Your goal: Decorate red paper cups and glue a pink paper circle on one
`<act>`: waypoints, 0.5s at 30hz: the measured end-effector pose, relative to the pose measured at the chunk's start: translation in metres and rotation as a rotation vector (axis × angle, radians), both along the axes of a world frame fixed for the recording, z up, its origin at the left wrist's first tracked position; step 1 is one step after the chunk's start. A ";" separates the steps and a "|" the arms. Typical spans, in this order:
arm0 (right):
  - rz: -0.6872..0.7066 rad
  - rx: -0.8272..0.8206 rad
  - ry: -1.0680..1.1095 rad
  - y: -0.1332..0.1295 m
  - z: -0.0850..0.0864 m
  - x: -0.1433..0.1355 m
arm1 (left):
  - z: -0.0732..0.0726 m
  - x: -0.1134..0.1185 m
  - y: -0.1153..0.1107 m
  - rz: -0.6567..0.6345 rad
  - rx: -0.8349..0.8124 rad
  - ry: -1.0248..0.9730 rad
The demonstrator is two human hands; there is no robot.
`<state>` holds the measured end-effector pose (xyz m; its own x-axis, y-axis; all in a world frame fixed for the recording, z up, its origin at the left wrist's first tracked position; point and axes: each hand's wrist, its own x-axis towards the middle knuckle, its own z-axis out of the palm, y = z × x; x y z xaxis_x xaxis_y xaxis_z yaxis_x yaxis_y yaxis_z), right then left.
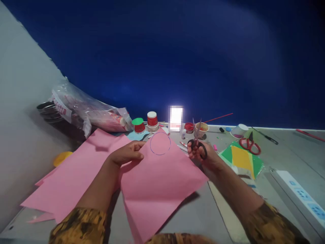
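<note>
Wall (162,61): blue, behind your table (188,218).
Left hand (128,153): you pinch the pink sheet (162,176) by its edge.
Right hand (210,156): you grip black-handled scissors (196,139), blades upward and parted.
Circle (160,143): drawn near the pink sheet's upper corner, between your hands.

I see a deep blue, smooth wall (162,61) spanning the back and a pale grey-white wall (22,74) slanting down the left. Beneath them, a grey, flat-topped counter (286,149) meets the blue wall along its pale far edge.
</note>
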<state>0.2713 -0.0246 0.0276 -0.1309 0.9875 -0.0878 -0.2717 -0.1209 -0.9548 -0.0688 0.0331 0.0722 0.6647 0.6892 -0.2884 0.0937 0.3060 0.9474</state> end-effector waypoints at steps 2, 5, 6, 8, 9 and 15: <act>0.028 -0.011 0.027 -0.002 -0.014 -0.013 | 0.011 0.008 0.002 -0.061 0.022 0.074; 0.033 -0.037 0.024 -0.011 -0.030 -0.022 | 0.028 0.022 0.004 -0.148 0.102 0.204; 0.026 -0.043 0.022 -0.014 -0.032 -0.022 | 0.031 0.028 0.004 -0.168 0.151 0.242; 0.021 -0.064 -0.027 -0.017 -0.034 -0.021 | 0.030 0.039 0.003 -0.200 0.259 0.306; 0.033 -0.077 -0.064 -0.018 -0.034 -0.021 | 0.026 0.043 0.002 -0.204 0.310 0.338; 0.144 -0.104 -0.141 -0.020 -0.036 -0.025 | -0.012 0.043 -0.010 -0.016 0.213 0.314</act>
<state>0.2463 -0.0443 -0.0082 -0.2494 0.9441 -0.2155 -0.1094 -0.2485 -0.9624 -0.0261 0.0235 0.0606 0.5780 0.7459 -0.3310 0.3927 0.1013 0.9141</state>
